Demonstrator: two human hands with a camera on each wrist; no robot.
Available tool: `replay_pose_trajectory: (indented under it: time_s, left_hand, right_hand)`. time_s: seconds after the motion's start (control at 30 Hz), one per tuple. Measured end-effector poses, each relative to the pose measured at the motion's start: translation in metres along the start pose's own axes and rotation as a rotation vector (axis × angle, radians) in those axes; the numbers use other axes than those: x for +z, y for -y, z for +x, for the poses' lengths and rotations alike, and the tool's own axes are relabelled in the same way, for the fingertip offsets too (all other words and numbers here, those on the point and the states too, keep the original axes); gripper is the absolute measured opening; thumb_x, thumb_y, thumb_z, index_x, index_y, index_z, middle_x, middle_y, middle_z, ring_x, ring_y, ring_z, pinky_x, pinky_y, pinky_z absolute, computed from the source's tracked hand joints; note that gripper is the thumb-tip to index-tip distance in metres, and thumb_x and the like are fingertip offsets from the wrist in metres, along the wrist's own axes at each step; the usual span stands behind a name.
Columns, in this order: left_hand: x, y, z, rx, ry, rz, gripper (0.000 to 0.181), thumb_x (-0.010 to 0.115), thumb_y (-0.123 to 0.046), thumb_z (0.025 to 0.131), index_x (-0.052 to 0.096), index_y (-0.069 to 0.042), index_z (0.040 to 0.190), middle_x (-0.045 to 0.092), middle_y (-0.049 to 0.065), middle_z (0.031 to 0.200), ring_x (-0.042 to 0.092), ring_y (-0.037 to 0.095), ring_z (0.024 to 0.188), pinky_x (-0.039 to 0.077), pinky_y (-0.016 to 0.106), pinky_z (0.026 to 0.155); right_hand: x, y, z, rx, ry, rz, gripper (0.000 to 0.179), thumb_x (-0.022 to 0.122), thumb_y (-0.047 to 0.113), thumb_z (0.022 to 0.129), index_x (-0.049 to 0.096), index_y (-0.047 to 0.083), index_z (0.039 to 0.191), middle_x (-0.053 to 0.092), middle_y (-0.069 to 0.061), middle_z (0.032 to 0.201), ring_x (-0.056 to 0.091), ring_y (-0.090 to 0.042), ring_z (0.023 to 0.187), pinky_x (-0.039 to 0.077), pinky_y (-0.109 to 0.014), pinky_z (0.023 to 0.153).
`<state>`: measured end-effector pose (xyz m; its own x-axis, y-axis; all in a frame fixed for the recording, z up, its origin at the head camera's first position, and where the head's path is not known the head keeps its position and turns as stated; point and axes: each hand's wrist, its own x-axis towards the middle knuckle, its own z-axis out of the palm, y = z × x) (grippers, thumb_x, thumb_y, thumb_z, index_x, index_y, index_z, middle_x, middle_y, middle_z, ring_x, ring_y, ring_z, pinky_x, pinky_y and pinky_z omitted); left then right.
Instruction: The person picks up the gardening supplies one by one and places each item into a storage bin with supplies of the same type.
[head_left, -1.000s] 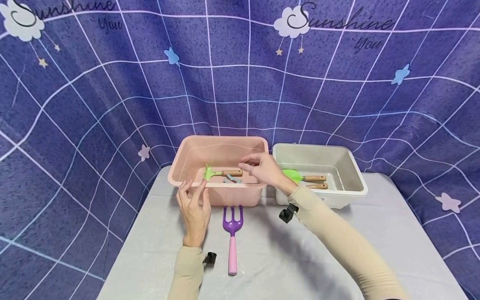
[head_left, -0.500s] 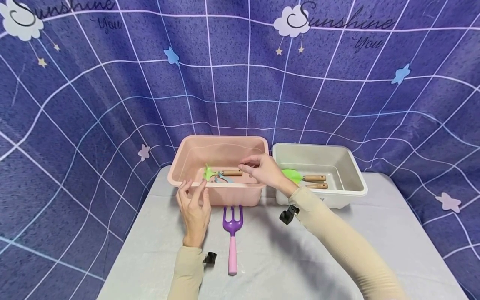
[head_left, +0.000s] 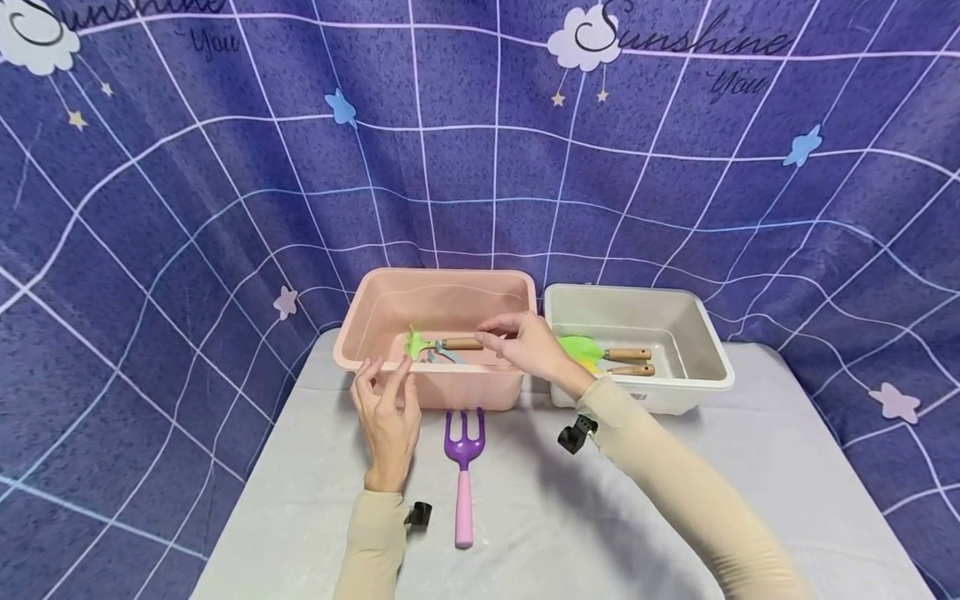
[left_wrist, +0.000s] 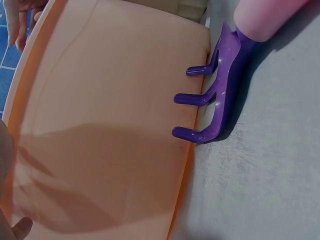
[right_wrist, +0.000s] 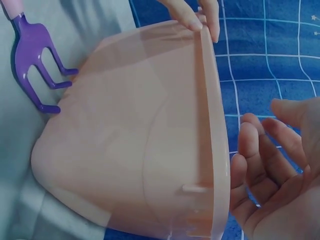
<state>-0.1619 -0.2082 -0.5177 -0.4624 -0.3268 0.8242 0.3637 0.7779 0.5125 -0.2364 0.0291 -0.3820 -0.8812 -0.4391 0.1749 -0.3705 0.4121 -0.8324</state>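
Note:
My left hand (head_left: 387,429) holds the front rim of a pink plastic bin (head_left: 465,389) near its left corner, fingertips over the edge and thumb outside. Above the bin's right part hovers my right hand (head_left: 531,343), its fingers loosely bent with nothing between them in the right wrist view. Inside the bin lies a small green rake (head_left: 415,342) with a wooden handle (head_left: 461,343), its right end hidden by the right hand. Beside it is a light-blue item (head_left: 447,354), partly hidden by the front rim; its kind is unclear. A purple hand fork (head_left: 465,450) with a pink handle lies in front.
To the right stands a light-grey bin (head_left: 716,350) holding a green-headed tool (head_left: 581,347) and a yellow one (head_left: 588,364), both with wooden handles. My right forearm crosses before it. A grey cloth (head_left: 562,525) covers the table; a purple patterned curtain (head_left: 480,167) hangs behind.
The light-blue item has shifted left inside the pink bin, towards the rake's green head. Both hands have stayed nearly in place. The head view has tilted slightly.

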Motion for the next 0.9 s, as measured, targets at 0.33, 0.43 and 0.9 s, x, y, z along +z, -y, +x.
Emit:
replay_pose_trajectory:
  time_s: [0.33,0.43,0.9]
  left_hand:
    - [-0.0009,-0.0015,0.0007,-0.011,0.003,-0.001,0.024,0.074,-0.016,0.099,0.081,-0.015,0.122,0.057,0.03,0.137,0.047,0.047,0.142,0.041,0.055,0.121]
    - [-0.0013,-0.0021,0.0009,-0.014,0.008,0.005,0.024,0.074,-0.016,0.099,0.081,-0.015,0.123,0.057,0.03,0.138,0.047,0.047,0.142,0.041,0.056,0.122]
    - [-0.0009,-0.0013,0.0008,-0.013,0.012,0.008,0.024,0.073,-0.017,0.1,0.081,-0.016,0.123,0.057,0.03,0.138,0.047,0.047,0.142,0.041,0.056,0.121]
  right_hand:
    - [0.0049,0.0001,-0.0024,-0.036,-0.02,0.03,0.024,0.075,0.022,0.099,0.081,0.007,0.117,0.081,-0.009,0.111,0.077,-0.024,0.088,0.062,-0.023,0.075]
    - [0.0059,-0.0002,-0.0032,-0.03,-0.021,0.034,0.024,0.075,0.024,0.099,0.082,0.009,0.116,0.081,-0.007,0.108,0.075,-0.018,0.083,0.061,-0.024,0.072]
    - [0.0074,-0.0035,-0.01,0.004,-0.022,0.082,0.028,0.075,0.028,0.099,0.08,0.011,0.121,0.081,-0.005,0.108,0.075,-0.031,0.087,0.061,-0.026,0.074]
